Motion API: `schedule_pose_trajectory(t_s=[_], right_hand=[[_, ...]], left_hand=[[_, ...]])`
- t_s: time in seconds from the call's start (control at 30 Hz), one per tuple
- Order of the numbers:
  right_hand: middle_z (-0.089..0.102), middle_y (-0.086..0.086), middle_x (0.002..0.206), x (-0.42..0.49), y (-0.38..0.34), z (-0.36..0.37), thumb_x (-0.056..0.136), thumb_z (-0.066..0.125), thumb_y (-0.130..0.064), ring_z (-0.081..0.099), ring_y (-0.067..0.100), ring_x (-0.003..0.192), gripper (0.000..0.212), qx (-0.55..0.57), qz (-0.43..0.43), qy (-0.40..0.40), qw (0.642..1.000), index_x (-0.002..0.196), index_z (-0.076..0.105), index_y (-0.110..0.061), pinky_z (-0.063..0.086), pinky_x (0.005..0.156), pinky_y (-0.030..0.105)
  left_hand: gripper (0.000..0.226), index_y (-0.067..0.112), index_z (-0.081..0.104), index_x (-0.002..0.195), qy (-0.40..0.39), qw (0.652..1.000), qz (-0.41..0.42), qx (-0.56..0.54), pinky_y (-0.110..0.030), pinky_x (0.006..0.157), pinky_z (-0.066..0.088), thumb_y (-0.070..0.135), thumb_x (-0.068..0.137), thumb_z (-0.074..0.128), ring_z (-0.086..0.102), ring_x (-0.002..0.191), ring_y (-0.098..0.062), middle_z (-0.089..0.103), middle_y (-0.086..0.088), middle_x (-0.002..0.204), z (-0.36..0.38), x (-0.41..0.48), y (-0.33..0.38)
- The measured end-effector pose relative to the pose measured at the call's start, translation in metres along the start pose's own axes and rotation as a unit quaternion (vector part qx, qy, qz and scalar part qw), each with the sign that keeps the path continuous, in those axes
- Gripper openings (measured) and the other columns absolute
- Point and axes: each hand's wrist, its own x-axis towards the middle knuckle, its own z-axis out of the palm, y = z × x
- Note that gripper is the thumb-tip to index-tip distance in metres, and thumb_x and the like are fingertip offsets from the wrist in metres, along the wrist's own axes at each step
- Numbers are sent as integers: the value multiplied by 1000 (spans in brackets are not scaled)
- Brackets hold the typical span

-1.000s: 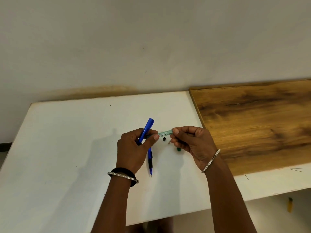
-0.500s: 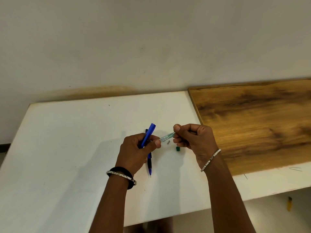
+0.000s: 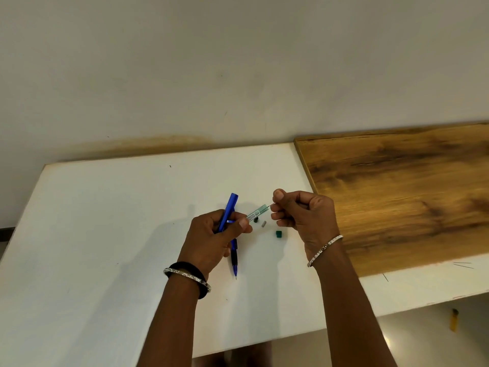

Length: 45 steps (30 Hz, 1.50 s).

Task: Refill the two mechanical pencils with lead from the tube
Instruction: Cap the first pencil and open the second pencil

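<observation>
My left hand [image 3: 211, 239] holds a blue mechanical pencil [image 3: 229, 210] with its top end pointing up and away, and pinches the near end of a pale green lead tube [image 3: 256, 214]. My right hand [image 3: 304, 215] pinches a thin lead [image 3: 269, 206] that sticks out of the tube's open far end. A second blue pencil with a black grip [image 3: 234, 256] lies on the white table [image 3: 111, 221] under my left hand, tip toward me. Beneath the tube lie a small dark cap [image 3: 256, 220], a grey piece [image 3: 263, 224] and a green cap [image 3: 278, 234].
A brown wooden board [image 3: 402, 192] covers the table's right side, with thin leads [image 3: 461, 264] on the white strip by its near edge. The wall runs along the table's far edge. A yellow object [image 3: 454, 319] lies on the floor at lower right.
My right hand has slid away from the tube's far end to the right and up, drawing a thin lead out. The tube has tilted up at its far end. My left hand stayed put.
</observation>
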Motion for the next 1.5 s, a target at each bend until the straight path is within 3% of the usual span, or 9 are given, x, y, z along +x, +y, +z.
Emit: schedule_pose_trajectory(t_s=[0.2, 0.33, 0.4, 0.47, 0.63, 0.8, 0.97, 1.13, 1.5], right_hand=[[71, 6, 62, 2, 0, -3, 74, 74, -37, 67, 18, 53, 31, 12, -6, 31, 999, 77, 71, -6, 54, 48, 25], [71, 6, 65, 4, 3, -6, 87, 68, -32, 68, 20, 54, 27, 30, -8, 82, 996, 78, 68, -6, 55, 48, 25], [73, 7, 69, 4, 3, -7, 88, 66, -34, 70, 20, 56, 29, 43, -5, 94, 995, 81, 67, -5, 55, 49, 25], [76, 7, 76, 3, 1, -6, 85, 66, -40, 72, 21, 62, 33, 45, 10, 66, 997, 85, 68, -7, 56, 51, 26], [77, 5, 86, 1, 1, 2, 76, 67, -49, 73, 17, 68, 40, -15, 32, -21, 999, 84, 71, -9, 53, 49, 23], [77, 8, 81, 0, 4, -2, 82, 68, -39, 67, 15, 58, 38, -49, 36, -48, 997, 86, 70, -2, 45, 44, 20], [74, 14, 77, 0, 7, -13, 80, 70, -35, 59, 14, 51, 36, -57, 57, -86, 993, 80, 71, 1, 46, 45, 21], [74, 10, 72, 0, 13, -31, 82, 70, -33, 57, 10, 47, 37, -118, 90, -74, 986, 80, 71, 4, 45, 43, 20], [69, -3, 56, 3, 18, -34, 81, 71, -40, 56, 7, 44, 34, -260, 55, -57, 962, 69, 74, -9, 41, 47, 13]], left_hand=[[9, 19, 75, 85, 23, 1000, -7, 10, -13, 43, 37, 26, 80, 74, 46, 35, 0, 58, 18, 47, 1, 1, -1], [3, 27, 73, 78, 53, 998, -19, 3, -54, 75, 51, 28, 77, 76, 49, 36, 3, 55, 20, 44, 3, -1, 1], [4, 29, 74, 76, 61, 998, -20, 1, -64, 88, 45, 28, 76, 77, 48, 36, 4, 55, 20, 44, 5, -3, 3], [4, 31, 74, 74, 67, 998, -15, 5, -61, 82, 48, 29, 75, 78, 48, 37, 3, 56, 21, 44, 6, -3, 3], [4, 36, 77, 71, 60, 998, 0, 10, -18, 53, 38, 34, 71, 80, 50, 53, -3, 64, 21, 56, 11, 0, -1], [16, 27, 79, 83, 34, 999, 0, 39, -19, 67, 47, 34, 69, 82, 67, 78, -11, 75, 7, 77, 15, 0, -3], [22, 25, 78, 86, -20, 994, -14, 109, -10, 56, 42, 35, 67, 84, 56, 51, 6, 65, 16, 56, 22, -1, -7], [24, 27, 76, 89, -20, 985, -9, 172, -9, 62, 39, 38, 68, 82, 63, 73, -1, 72, 11, 78, 23, -1, -9], [37, 19, 75, 85, 62, 988, 27, 140, -18, 59, 43, 52, 84, 60, 54, 58, -10, 73, 1, 77, 20, 0, 0]])
